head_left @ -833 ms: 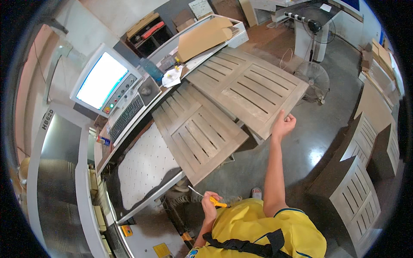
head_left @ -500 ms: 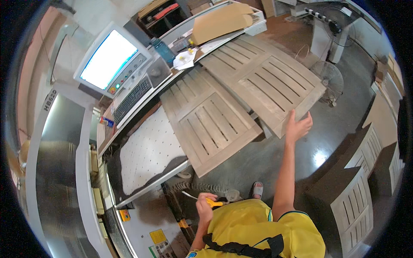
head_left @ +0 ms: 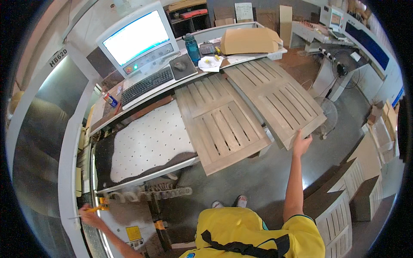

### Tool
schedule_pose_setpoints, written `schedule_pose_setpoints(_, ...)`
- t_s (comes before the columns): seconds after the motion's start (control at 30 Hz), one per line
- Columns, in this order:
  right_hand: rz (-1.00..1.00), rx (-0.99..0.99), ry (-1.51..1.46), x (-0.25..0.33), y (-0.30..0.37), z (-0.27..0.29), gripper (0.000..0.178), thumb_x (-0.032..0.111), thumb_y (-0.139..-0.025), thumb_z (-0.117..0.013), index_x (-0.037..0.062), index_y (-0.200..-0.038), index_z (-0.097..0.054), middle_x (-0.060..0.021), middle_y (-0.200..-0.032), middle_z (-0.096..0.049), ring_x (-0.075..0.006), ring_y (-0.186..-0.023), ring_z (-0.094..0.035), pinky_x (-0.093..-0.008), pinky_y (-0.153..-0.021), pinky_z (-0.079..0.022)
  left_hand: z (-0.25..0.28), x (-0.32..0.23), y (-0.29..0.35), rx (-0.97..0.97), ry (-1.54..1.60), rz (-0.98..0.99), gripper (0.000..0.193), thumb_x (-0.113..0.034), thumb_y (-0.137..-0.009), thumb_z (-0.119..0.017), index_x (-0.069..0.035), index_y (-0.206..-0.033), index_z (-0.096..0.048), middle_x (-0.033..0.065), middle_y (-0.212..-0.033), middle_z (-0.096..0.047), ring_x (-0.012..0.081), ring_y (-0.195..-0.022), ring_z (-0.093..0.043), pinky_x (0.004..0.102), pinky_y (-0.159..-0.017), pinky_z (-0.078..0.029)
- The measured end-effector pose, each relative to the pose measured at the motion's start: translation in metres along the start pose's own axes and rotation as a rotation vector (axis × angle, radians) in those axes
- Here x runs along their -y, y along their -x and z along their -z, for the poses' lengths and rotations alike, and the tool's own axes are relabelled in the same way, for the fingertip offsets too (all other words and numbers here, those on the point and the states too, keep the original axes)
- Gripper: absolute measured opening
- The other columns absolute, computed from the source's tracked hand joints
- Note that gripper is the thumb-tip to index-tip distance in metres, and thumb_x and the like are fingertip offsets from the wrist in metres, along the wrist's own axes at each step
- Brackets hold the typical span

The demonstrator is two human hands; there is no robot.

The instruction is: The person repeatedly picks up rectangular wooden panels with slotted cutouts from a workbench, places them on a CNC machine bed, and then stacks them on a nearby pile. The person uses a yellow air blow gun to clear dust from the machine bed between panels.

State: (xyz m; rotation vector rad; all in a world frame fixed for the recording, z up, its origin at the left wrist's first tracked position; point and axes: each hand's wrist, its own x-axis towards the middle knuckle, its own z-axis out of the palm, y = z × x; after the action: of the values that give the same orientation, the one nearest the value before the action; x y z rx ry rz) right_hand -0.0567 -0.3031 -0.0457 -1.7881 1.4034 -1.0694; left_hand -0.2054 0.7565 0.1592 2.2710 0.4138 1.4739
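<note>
My left hand [head_left: 89, 215] is closed around a yellow air blow gun [head_left: 97, 207], out at the lower left beside the machine's side. The gun's thin metal nozzle points left, and a coiled hose [head_left: 163, 193] stretches along below the machine bed. With my right hand [head_left: 302, 144] I grip the near edge of a slatted wooden panel [head_left: 286, 101]; the thumb lies on top and the other fingers are partly hidden. Left of it rests a second slatted panel [head_left: 223, 124], its near end jutting past the bench.
A perforated white machine bed [head_left: 150, 137] lies left of the panels. Behind stand a monitor [head_left: 137, 38], a keyboard [head_left: 146, 85], a blue bottle [head_left: 192, 48] and a cardboard piece [head_left: 249, 41]. A fan [head_left: 327, 116] is at the right, with stacked slatted panels [head_left: 337, 219] nearer me.
My left hand has swung out left with the blow gun, stretching the hose. My right hand stays on the panel's edge. The view has shifted, and both feet now show.
</note>
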Motion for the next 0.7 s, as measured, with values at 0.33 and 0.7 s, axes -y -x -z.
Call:
schedule_pose_setpoints(0.33, -0.229, 0.585, -0.354, -0.123, 0.075, 0.028, 0.083, 0.074, -0.109, -0.044, -0.0017, -0.127, -0.071, -0.0157, -0.105, -0.079, -0.0232, -0.082, -0.075, -0.0383, -0.064, -0.056, 0.052, 0.155, -0.183, -0.015, -0.537, 0.22, 0.055, -0.04, -0.119, -0.03, -0.002, -0.124, -0.069, 0.0204, -0.126, -0.073, 0.0423, -0.117, -0.069, 0.0539, -0.096, -0.053)
schedule_pose_setpoints(0.7, -0.299, 1.084, 0.852, -0.351, 0.315, 0.227, 0.054, 0.043, -0.107, -0.061, -0.0051, -0.085, -0.07, -0.0208, -0.09, -0.077, -0.0316, -0.073, -0.072, -0.0538, -0.073, -0.057, 0.025, 0.257, -0.149, -0.001, -0.348, 0.359, 0.06, -0.049, -0.119, -0.035, -0.003, -0.15, -0.059, 0.0179, -0.141, -0.069, 0.0369, -0.123, -0.069, 0.0512, -0.105, -0.055)
